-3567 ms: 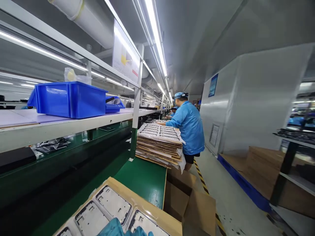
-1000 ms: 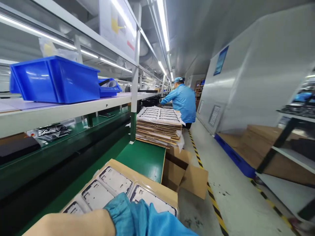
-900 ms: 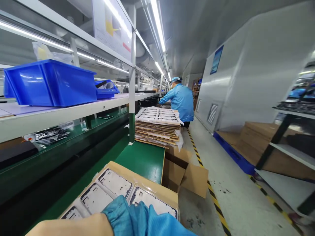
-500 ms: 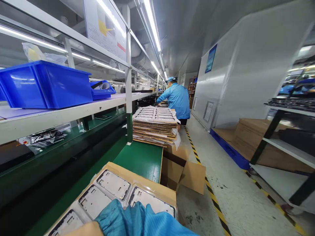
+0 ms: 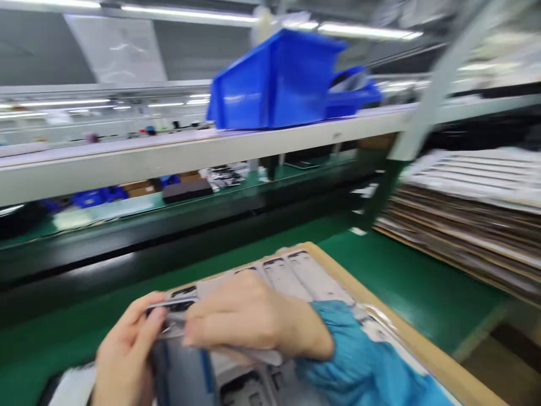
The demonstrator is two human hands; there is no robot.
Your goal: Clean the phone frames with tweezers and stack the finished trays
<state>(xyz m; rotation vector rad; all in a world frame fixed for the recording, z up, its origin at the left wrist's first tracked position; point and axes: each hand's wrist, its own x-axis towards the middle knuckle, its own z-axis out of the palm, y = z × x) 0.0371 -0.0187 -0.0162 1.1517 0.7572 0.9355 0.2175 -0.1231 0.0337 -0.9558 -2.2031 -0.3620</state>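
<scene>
Over the near left of the cardboard-edged tray (image 5: 406, 334) on the green desk (image 5: 414, 287), the left hand (image 5: 129, 352) pinches the flat panel (image 5: 183, 372) by its upper edge; the right hand (image 5: 249, 316) curls at its corner, its grip blurred. Best to steady the rim lightly, clear of the frames (image 5: 316, 276).

Blurred flat grey panel (image 5: 186, 372) in left fingers (image 5: 147, 332)

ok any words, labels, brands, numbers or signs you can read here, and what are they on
None can be read.
Pale panel up top: too blurred for any text.
Big blue bin: no readable label.
Flat piece at the left hand: blurred, nothing legible.
</scene>
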